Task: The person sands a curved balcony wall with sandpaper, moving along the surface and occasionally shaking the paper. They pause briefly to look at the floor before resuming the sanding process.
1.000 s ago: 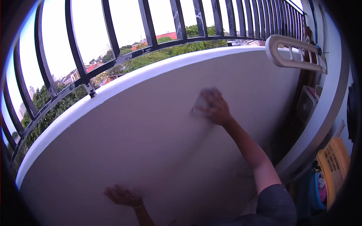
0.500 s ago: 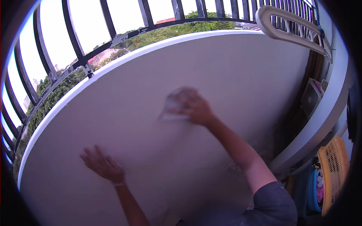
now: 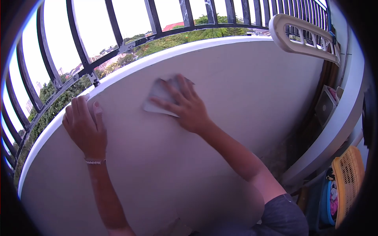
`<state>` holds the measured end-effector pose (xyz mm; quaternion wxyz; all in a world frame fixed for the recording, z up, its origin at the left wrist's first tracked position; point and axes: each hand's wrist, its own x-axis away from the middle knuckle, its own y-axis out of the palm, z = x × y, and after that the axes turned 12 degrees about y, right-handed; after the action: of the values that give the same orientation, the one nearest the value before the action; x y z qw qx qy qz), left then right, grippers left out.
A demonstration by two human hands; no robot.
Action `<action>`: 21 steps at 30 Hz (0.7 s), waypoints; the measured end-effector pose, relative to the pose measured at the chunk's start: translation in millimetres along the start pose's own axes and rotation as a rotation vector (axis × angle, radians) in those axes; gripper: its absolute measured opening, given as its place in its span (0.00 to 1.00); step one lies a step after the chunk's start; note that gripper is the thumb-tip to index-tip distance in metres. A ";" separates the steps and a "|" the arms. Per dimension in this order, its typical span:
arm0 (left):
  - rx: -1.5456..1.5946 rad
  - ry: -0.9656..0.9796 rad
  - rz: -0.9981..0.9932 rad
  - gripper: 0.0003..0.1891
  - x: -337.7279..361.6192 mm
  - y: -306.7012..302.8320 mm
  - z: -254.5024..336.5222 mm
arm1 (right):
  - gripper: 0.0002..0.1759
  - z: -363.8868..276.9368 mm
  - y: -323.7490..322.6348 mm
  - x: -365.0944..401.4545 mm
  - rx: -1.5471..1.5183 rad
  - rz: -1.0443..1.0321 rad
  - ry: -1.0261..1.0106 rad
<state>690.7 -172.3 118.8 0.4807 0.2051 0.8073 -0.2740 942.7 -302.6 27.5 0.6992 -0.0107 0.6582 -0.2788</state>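
My right hand point(image 3: 189, 104) presses a pale cloth or sheet point(image 3: 159, 96) flat against the grey wall point(image 3: 157, 169), its fingers spread over it. The cloth's edges are blurred. To the left, my left hand point(image 3: 84, 126) rests at the wall's white top edge point(image 3: 130, 70), fingertips on the ledge and thumb apart, holding nothing. A beaded bracelet circles the left wrist.
Dark metal railings point(image 3: 114, 23) rise above the ledge. A beige plastic rack point(image 3: 283, 35) juts in at the upper right. At the lower right, a yellow basket point(image 3: 348, 181) leans beside a blue tub point(image 3: 326, 200) holding fabric.
My left hand has moved up from the wall face to the top edge. My right hand and the cloth have shifted slightly left and up.
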 end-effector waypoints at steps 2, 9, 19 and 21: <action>-0.013 0.014 0.076 0.13 -3.1 -1.6 6.3 | 0.39 28.9 0.2 25.9 -0.113 -0.026 0.140; -0.126 -0.089 0.131 0.14 -9.7 12.6 21.0 | 0.34 40.6 -8.1 -35.4 -0.123 0.318 0.638; -0.072 -0.101 0.059 0.31 39.2 10.1 54.3 | 0.36 -56.2 49.3 68.2 -0.258 0.098 -0.099; -0.023 -0.024 -0.124 0.33 91.3 22.5 61.5 | 0.34 -12.4 83.0 117.4 -0.331 0.106 0.159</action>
<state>703.4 -188.3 8.3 0.4747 0.1456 0.8158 -0.2964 959.8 -275.6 -113.2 0.6473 -0.0688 0.7479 -0.1297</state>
